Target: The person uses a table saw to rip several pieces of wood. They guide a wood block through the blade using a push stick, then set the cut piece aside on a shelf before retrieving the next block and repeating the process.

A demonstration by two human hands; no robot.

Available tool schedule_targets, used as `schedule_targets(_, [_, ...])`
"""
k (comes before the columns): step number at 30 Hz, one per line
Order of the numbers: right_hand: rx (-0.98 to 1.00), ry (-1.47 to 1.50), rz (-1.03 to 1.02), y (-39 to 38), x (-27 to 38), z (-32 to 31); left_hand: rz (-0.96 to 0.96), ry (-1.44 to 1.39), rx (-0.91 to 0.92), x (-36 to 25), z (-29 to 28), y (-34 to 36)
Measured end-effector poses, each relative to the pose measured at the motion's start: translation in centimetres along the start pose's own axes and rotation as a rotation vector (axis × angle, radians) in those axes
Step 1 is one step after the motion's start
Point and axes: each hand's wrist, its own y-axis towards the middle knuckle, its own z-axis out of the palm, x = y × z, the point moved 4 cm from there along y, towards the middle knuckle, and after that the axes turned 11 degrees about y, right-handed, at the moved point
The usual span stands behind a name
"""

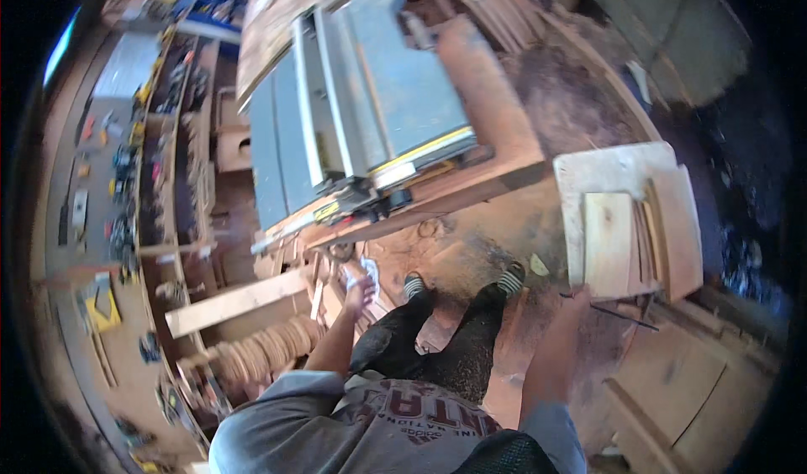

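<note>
My left hand (360, 291) hangs low beside a stack of wood pieces, near a small white item (371, 274); its fingers are too small and blurred to read, and I cannot tell whether it touches that item. My right hand (577, 296) is smeared by motion at the near-left corner of a pale stand (572, 222). On that stand lie a light wooden board (609, 230) and several narrower strips. A thin dark rod (624, 316) shows just right of the right hand; whether the hand holds it is unclear. Ahead stands a table saw (412, 87) with a long metal fence (332, 96).
A thick wooden beam (479, 184) runs along the saw's near edge. Lower left, a row of round wooden discs (265, 350) sits beside a plank (239, 302). Tools lie along a workbench (92, 180) at far left. Sawdust covers the floor (471, 247) around my sandalled feet.
</note>
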Motion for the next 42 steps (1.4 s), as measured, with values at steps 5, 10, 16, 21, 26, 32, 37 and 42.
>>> schedule_targets(5, [-0.117,-0.076,-0.057,-3.2,-1.0,3.6,-0.023,-0.794,-0.284,-6.1,0.7,6.5])
schedule_targets(10, [-0.116,0.152,0.153,-1.6,0.1,4.7,0.087,-1.062,-0.244,-15.1,-1.4,10.3])
schedule_targets(16, [-0.075,0.083,-0.110,-5.9,5.9,7.1,-0.032,-1.376,-0.062,-17.8,-3.4,11.2])
schedule_targets(21, [-0.037,-0.156,-0.253,-19.1,14.6,8.8,0.209,-1.539,0.169,-21.0,-5.8,12.5])
schedule_targets(26, [0.166,-0.516,-0.606,-41.0,19.1,12.0,0.152,-1.645,0.245,-22.5,-5.7,15.3])
schedule_targets(32, [0.380,-0.478,-0.688,-64.6,10.6,17.1,-0.247,-1.379,0.250,-17.8,-4.9,15.3])
schedule_targets(37, [0.480,-0.067,-0.348,-67.7,-7.5,19.3,0.079,-0.413,0.517,-10.2,-7.5,5.3])
schedule_targets(42, [0.401,0.034,-0.231,-65.8,-22.0,24.9,1.014,0.090,0.262,-11.2,-16.9,-3.8])
